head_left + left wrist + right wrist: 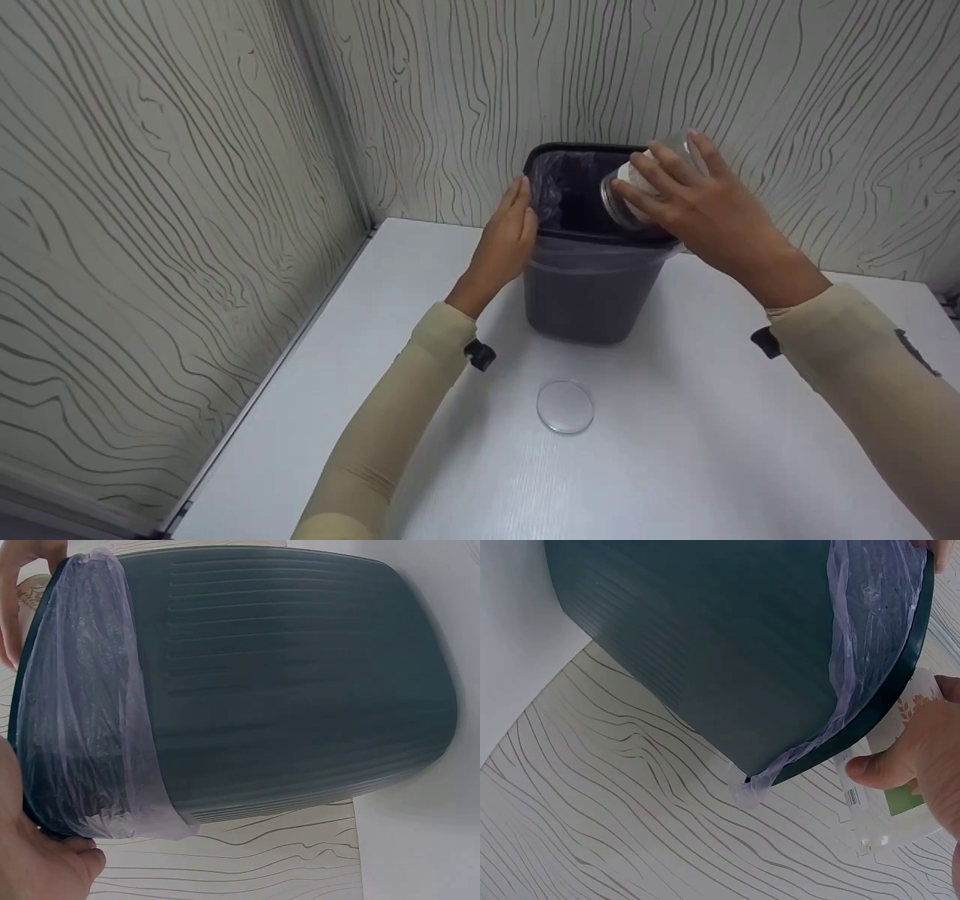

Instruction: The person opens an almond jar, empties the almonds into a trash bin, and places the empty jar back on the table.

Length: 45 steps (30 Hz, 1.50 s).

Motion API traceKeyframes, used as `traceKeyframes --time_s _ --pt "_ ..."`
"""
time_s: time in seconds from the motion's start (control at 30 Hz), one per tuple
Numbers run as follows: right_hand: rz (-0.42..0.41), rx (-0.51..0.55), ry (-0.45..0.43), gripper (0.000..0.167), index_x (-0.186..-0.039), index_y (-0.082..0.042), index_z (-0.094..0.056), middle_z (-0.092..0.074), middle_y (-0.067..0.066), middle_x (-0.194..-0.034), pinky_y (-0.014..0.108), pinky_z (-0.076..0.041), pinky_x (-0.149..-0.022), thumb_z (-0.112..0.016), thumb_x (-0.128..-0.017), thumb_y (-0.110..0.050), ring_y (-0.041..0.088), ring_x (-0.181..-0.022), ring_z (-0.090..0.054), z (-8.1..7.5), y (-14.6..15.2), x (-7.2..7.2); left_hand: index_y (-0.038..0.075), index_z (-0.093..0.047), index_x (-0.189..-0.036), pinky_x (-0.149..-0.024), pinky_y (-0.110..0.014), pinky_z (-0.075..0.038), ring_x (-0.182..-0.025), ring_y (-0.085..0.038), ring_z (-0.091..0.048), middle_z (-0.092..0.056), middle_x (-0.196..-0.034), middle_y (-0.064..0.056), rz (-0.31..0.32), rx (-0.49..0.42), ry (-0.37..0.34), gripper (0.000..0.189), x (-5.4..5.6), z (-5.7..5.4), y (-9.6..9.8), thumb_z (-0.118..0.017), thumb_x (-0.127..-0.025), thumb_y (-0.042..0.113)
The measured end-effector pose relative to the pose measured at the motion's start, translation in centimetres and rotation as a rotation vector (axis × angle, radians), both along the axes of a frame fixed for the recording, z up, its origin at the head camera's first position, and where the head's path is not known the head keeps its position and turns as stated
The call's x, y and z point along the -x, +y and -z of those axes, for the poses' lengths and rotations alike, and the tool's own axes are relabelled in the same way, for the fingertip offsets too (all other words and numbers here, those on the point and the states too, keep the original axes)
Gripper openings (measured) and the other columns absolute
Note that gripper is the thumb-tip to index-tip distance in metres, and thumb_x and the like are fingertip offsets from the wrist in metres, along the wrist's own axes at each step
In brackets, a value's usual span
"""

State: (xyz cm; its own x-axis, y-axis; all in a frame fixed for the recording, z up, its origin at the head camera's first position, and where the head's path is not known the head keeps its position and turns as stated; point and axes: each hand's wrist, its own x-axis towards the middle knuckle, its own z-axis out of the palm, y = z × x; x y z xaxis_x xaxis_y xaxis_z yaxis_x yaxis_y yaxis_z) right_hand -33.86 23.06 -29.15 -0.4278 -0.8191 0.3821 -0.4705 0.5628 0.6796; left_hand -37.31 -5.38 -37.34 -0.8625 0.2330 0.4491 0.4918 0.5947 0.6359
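My right hand (712,202) grips a clear glass jar (622,202) with a printed label. The jar is tilted, its mouth pointing left and down over the opening of a dark trash bin (585,300). In the right wrist view, my thumb lies across the jar's label (900,799) beside the bin's rim. My left hand (504,236) holds the bin's left rim; in the left wrist view its fingertips (88,859) reach the outside below the rim. A translucent liner bag (82,705) is folded over that rim. A clear round lid (565,407) lies flat in front of the bin.
The bin stands upright on a white table (645,465), close to the wood-grain patterned back wall (450,97). Another patterned panel (150,225) rises along the table's left edge.
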Motion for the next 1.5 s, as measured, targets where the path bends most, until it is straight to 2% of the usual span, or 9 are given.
traceKeyframes --time_s 0.33,0.73,0.83,1.23,1.5 --pt "0.008 0.039 -0.026 0.115 -0.154 -0.017 -0.043 -0.04 0.021 -0.154 0.065 -0.021 -0.117 -0.097 -0.054 -0.001 0.041 -0.143 -0.033 0.25 0.41 -0.04 -0.001 -0.019 -0.16 -0.122 -0.028 -0.017 -0.154 -0.018 -0.016 -0.016 -0.168 -0.013 -0.001 0.004 0.013 0.055 -0.07 0.06 0.01 -0.027 -0.11 0.022" --pt "-0.035 0.143 -0.081 0.094 -0.15 -0.015 -0.048 -0.044 0.022 -0.149 0.067 -0.024 -0.113 -0.086 -0.067 0.007 0.042 -0.139 -0.038 0.08 0.23 0.08 0.0 -0.019 -0.16 -0.122 -0.03 -0.018 -0.154 -0.018 -0.015 -0.016 -0.168 -0.013 -0.004 0.001 0.007 0.054 -0.13 -0.15 0.11 -0.03 -0.11 0.018" --pt "-0.03 0.141 -0.072 0.091 -0.15 -0.014 -0.048 -0.044 0.023 -0.148 0.068 -0.025 -0.112 -0.086 -0.07 0.005 0.042 -0.138 -0.038 0.09 0.21 0.06 0.0 -0.019 -0.16 -0.122 -0.03 -0.018 -0.154 -0.018 -0.015 -0.015 -0.169 -0.012 -0.002 0.004 -0.001 0.054 -0.11 -0.1 0.11 -0.029 -0.11 0.019" --pt "-0.007 0.132 -0.084 0.097 -0.152 -0.014 -0.045 -0.044 0.024 -0.149 0.067 -0.025 -0.113 -0.086 -0.067 0.008 0.043 -0.136 -0.039 0.09 0.44 0.06 0.001 -0.019 -0.16 -0.122 -0.03 -0.019 -0.154 -0.017 -0.015 -0.015 -0.169 -0.011 -0.003 0.0 0.0 0.054 0.06 0.04 0.11 -0.03 -0.11 0.019" --pt "0.009 0.147 -0.065 0.092 -0.152 -0.012 -0.046 -0.044 0.023 -0.149 0.067 -0.026 -0.112 -0.083 -0.07 0.009 0.044 -0.135 -0.039 -0.16 1.02 0.85 -0.001 -0.02 -0.159 -0.122 -0.032 -0.02 -0.154 -0.019 -0.017 -0.016 -0.168 -0.013 -0.006 -0.001 0.011 0.054 0.11 0.01 0.03 -0.03 -0.11 0.018"
